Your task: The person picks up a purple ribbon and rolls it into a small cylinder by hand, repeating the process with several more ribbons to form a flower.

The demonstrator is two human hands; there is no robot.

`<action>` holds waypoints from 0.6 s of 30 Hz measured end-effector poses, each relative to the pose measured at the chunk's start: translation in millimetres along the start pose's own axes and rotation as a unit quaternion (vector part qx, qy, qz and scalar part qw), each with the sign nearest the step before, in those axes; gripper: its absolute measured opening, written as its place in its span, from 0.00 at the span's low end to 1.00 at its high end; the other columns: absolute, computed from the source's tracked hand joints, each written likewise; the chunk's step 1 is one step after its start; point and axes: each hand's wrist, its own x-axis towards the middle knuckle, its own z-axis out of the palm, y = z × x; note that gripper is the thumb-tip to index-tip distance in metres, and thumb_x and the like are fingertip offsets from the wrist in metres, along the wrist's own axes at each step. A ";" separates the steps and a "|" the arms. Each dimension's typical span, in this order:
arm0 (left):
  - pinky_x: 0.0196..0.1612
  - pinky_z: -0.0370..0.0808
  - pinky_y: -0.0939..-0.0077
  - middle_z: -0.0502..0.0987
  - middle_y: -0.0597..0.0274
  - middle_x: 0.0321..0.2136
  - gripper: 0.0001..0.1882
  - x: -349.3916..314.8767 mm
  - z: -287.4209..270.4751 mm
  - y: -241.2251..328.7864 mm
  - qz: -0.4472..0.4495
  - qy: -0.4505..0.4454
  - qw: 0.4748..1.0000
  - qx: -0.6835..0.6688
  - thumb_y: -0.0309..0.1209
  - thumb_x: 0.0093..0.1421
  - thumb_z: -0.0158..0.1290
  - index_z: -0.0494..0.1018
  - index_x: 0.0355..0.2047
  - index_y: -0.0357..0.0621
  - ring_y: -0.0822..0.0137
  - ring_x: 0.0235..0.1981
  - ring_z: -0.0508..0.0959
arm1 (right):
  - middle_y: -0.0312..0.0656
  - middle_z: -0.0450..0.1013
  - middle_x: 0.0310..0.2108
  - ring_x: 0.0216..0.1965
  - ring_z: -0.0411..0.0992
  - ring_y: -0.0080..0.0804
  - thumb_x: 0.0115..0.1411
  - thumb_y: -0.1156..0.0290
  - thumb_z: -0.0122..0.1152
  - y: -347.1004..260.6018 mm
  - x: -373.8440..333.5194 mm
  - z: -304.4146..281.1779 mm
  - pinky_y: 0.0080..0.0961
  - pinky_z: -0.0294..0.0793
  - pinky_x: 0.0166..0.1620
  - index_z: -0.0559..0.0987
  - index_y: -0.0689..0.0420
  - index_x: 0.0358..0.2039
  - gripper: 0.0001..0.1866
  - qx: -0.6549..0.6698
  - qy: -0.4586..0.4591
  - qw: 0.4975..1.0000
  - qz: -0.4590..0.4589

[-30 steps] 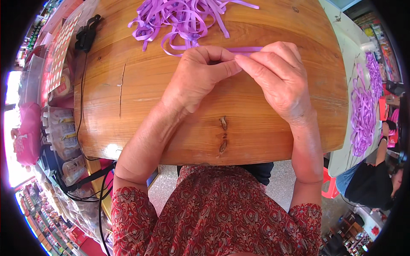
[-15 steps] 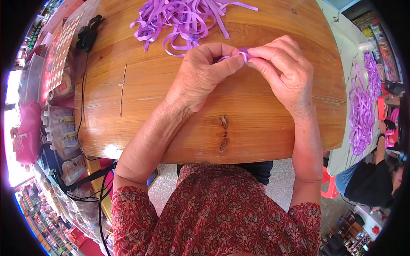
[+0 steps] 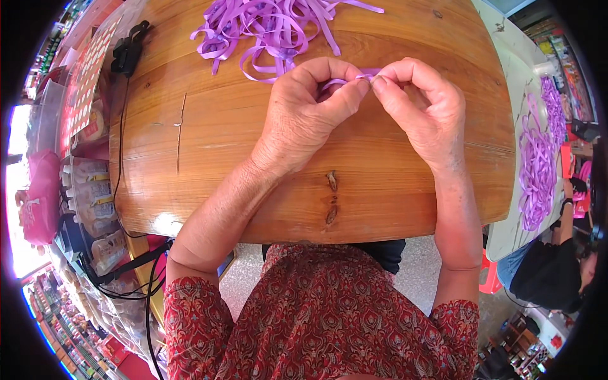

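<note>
A narrow purple ribbon [image 3: 368,74] runs between my two hands, above the far half of the wooden table [image 3: 380,183]. My left hand [image 3: 313,104] pinches it between thumb and forefinger, and part of the ribbon curls inside that grip. Close against it, my right hand [image 3: 423,104] grips the same ribbon with thumb and fingertip. Both fingertips nearly meet, so the small piece of ribbon there is partly hidden. Just beyond my left hand lies a loose heap of purple ribbons [image 3: 278,25], with several knotted spots in it.
A thin twig-like strand [image 3: 180,133] lies left on the table, near a black clip device [image 3: 130,49] with a cable. Clear plastic containers [image 3: 95,196] stand at the left edge. More purple ribbons [image 3: 537,177] lie on a pale side table, where a person in black [image 3: 548,272] sits.
The small loop that showed between my fingertips has drawn in. My right thumb and forefinger have shifted slightly, and a short ribbon length now shows above the grip.
</note>
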 end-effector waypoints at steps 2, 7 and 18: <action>0.24 0.57 0.91 0.70 0.79 0.24 0.06 -0.5 0.2 1.3 0.000 -0.008 1.000 -0.011 0.29 0.58 0.58 0.74 0.35 0.43 0.87 0.23 0.63 | 0.29 0.71 0.28 0.29 0.66 0.13 0.57 0.79 0.60 -1.3 -1.2 -1.1 0.12 0.64 0.33 0.77 0.62 0.31 0.01 0.023 -0.001 0.999 0.025; 0.25 0.59 0.90 0.70 0.78 0.24 0.06 -1.3 1.6 1.3 -0.012 -0.009 0.996 -0.085 0.28 0.58 0.57 0.74 0.35 0.43 0.86 0.24 0.64 | 0.30 0.70 0.28 0.30 0.64 0.14 0.58 0.75 0.59 0.4 0.2 -5.5 0.13 0.63 0.35 0.77 0.61 0.32 0.03 0.171 -0.032 0.975 0.140; 0.25 0.60 0.87 0.77 0.71 0.29 0.05 5.2 -11.6 -7.5 -0.038 -0.115 0.955 -0.270 0.25 0.58 0.57 0.77 0.35 0.43 0.82 0.24 0.67 | 0.34 0.72 0.32 0.34 0.67 0.20 0.59 0.79 0.58 -7.0 -3.0 -4.1 0.15 0.66 0.39 0.76 0.63 0.35 0.04 0.178 -0.032 0.980 0.078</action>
